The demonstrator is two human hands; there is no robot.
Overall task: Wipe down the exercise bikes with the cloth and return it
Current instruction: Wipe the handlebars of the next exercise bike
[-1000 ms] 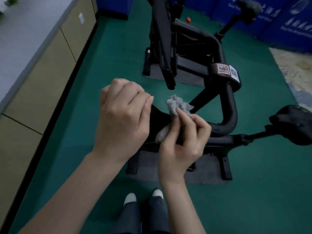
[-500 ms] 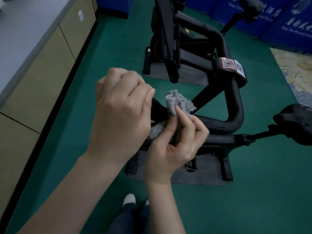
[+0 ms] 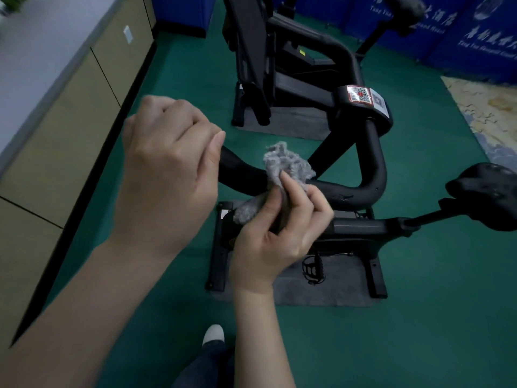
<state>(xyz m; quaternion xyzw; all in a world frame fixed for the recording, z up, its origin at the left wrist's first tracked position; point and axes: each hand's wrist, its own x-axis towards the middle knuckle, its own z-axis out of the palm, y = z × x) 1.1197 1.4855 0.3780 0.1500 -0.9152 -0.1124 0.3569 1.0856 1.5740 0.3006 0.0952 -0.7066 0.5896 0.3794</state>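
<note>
Over the handlebar [image 3: 361, 191] of the nearer bike [image 3: 361, 228], our right hand [image 3: 279, 236] pinches a crumpled grey cloth [image 3: 288, 165] between the thumb and curled fingers. One wad of the cloth sticks up above the fingertips and another bulges out to the left of the thumb. The cloth lies against the curved black bar, about midway along the stretch we can see.

Our left hand [image 3: 167, 172] is raised just to the left, knuckles up and fingers curled. The bar's left end runs behind it, so we cannot tell whether it grips the bar or holds nothing.

The bike stands on a grey mat [image 3: 321, 292] on the green floor [image 3: 447, 303], its saddle [image 3: 489, 197] out to the right. A sticker [image 3: 359, 94] with a square code sits on the post. A second bike [image 3: 279, 68] stands behind on its own mat. Tan cabinets [image 3: 70, 121] line the left wall, blue panels [image 3: 475, 37] the far side. One white shoe [image 3: 214, 334] shows below.
</note>
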